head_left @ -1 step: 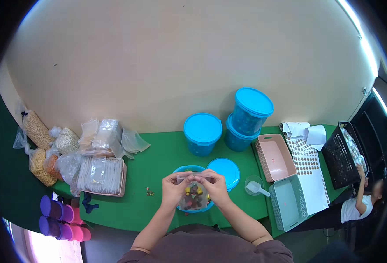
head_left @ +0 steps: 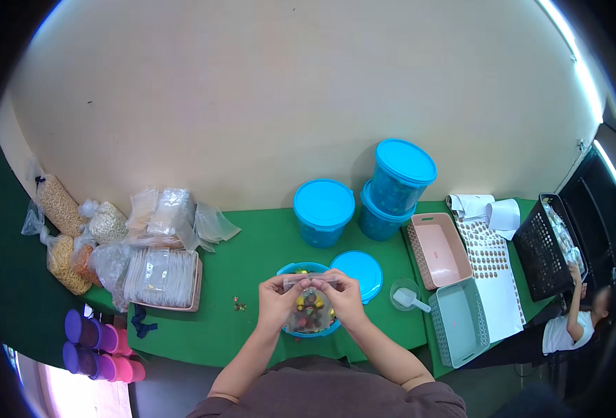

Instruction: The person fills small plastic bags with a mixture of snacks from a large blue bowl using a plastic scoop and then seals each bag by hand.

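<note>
Both my hands pinch the top edge of a small clear plastic bag [head_left: 309, 319], upright above an open blue tub [head_left: 285, 269]. Dark, yellow and red pieces show through the bag, though I cannot tell for sure which lie inside it and which in the tub behind. My left hand [head_left: 275, 298] closes on the bag's left top corner, my right hand [head_left: 345, 297] on the right. Close behind my right hand lies a round blue lid [head_left: 358, 276]. A clear bowl with a white scoop [head_left: 407, 298] stands further right.
Lidded blue tubs [head_left: 323, 209] stand at the back. A pink basket [head_left: 439, 251], a green basket [head_left: 459, 324], a sticker sheet [head_left: 493, 285] and a black crate [head_left: 541, 254] are right. Left are a tray of packets [head_left: 196, 292] and nut bags [head_left: 58, 205]. Another person [head_left: 569, 331] works far right.
</note>
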